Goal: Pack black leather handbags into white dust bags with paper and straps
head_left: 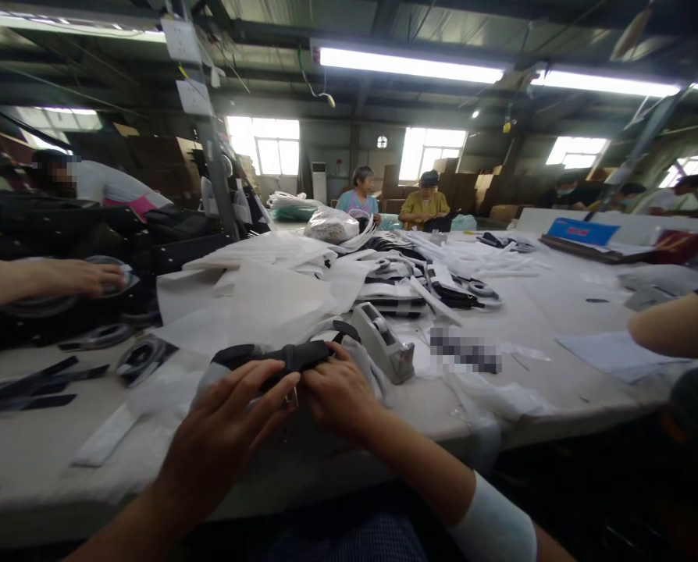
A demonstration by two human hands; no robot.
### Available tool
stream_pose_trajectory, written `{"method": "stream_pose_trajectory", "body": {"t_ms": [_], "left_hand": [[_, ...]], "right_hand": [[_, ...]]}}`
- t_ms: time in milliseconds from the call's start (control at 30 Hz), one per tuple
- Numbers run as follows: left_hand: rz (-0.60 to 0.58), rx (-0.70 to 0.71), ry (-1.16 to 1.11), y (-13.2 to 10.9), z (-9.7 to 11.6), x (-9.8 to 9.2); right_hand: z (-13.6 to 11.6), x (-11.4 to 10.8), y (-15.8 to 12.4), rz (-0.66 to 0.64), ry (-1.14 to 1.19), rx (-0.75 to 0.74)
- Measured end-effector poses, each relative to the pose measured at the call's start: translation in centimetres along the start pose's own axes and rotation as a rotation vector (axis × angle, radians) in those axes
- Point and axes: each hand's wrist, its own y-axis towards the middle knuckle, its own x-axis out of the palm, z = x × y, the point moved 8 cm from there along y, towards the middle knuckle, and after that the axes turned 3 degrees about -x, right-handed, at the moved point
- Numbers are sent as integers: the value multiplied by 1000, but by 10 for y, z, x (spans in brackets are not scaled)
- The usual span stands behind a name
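A black strap (279, 357) lies across a white fabric piece (220, 375) near the front edge of the table. My left hand (223, 433) rests on it from the left, fingers curled, fingertips touching the strap and a small metal part near its middle. My right hand (340, 394) is closed over the strap's right part, thumb and fingers pinching it. Both hands meet at the strap's middle.
A grey tape dispenser (384, 339) stands just right of my hands. White fabric sheets (267, 300) and black straps (443, 289) cover the white table (560, 312). A co-worker's hand (85, 277) rests at left, another's arm (671, 328) at right. Two people sit at the far end.
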Motion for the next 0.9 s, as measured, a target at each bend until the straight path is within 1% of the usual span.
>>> {"method": "stream_pose_trajectory", "body": {"t_ms": [67, 167, 233, 333, 400, 467, 533, 667, 767, 900], "left_hand": [[1, 72, -44, 9, 6, 8], [23, 130, -157, 7, 8, 8], [16, 116, -216, -1, 8, 4], [8, 91, -291, -13, 15, -2], [31, 54, -333, -20, 19, -2], [58, 10, -363, -25, 20, 5], [69, -6, -376, -31, 18, 17], [63, -23, -367, -37, 2, 42], [71, -49, -363, -34, -13, 56], [71, -84, -364, -24, -27, 68]], "right_hand": [[3, 2, 1, -24, -7, 5], [6, 9, 2, -76, -20, -8], [7, 14, 3, -90, -23, -22], [10, 22, 3, -98, -24, -33], [12, 27, 4, -101, -22, -38], [13, 30, 4, -107, -23, -52], [16, 33, 6, -118, -25, -79], [27, 38, 15, -145, -37, -150], [39, 42, 27, -161, -43, -176], [56, 48, 43, -177, -42, -163]]}}
